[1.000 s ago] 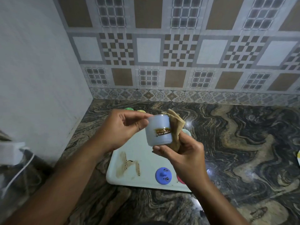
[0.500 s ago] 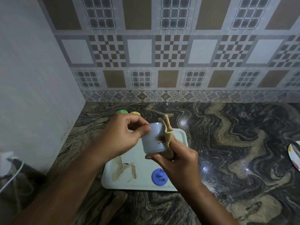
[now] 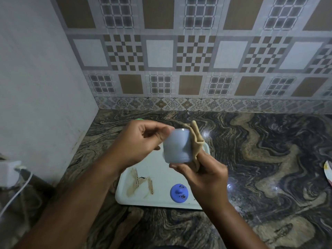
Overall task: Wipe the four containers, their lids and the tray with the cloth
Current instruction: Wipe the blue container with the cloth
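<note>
My left hand (image 3: 142, 141) pinches the rim of a pale blue container (image 3: 177, 146) held above the white tray (image 3: 161, 177). My right hand (image 3: 203, 175) grips a tan cloth (image 3: 196, 141) and presses it against the container's right side, with fingers under its base. A blue lid (image 3: 179, 193) with dark smears lies on the tray near its front edge. Brown smears (image 3: 138, 182) mark the tray's left part. A green lid or container (image 3: 139, 119) peeks out behind my left hand, mostly hidden.
The tray sits on a dark marbled counter (image 3: 260, 159) in a corner, with a plain wall at left and a tiled wall behind. A white charger with cable (image 3: 9, 174) is at the left edge. A plate edge (image 3: 328, 172) shows at far right.
The container has turned in my hands: the brown stain seen on its side a second ago no longer shows. The cloth stays pressed on its right side. The view has shifted slightly.
</note>
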Motion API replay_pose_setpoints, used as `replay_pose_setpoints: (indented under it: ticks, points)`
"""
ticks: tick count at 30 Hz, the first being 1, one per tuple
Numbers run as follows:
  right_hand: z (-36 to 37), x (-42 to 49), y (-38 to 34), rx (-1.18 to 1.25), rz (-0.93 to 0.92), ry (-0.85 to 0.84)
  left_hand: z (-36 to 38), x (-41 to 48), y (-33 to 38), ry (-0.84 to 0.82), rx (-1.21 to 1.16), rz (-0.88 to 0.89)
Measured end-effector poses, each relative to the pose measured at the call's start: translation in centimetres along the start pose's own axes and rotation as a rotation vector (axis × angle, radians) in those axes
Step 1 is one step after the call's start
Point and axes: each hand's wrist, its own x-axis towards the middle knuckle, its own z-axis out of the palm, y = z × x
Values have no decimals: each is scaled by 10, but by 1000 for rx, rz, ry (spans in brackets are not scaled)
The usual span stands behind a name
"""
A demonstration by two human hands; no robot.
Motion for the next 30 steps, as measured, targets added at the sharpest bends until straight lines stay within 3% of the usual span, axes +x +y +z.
replay_pose_setpoints:
  ticks: [4, 9, 14, 19, 21, 26, 30]
  points:
    - [3, 3, -6, 6, -23, -8, -2, 3, -3, 5, -109, -25]
    - [3, -4, 3, -90, -32, -40, 6, -1, -3, 61, 91, 60]
    - [4, -4, -3, 140, 156, 25, 6, -2, -5, -17, -179, -56]
    - [4, -2, -2, -128, -23, 3, 9, -2, 1, 67, 69, 65]
    - [2, -2, 1, -101, -48, -12, 10, -3, 5, 89, 168, 90]
    - [2, 1, -5, 108, 92, -11, 3, -1, 1, 20, -75, -44]
    - [4, 2, -5, -103, -33, -31, 3, 0, 1, 87, 90, 26]
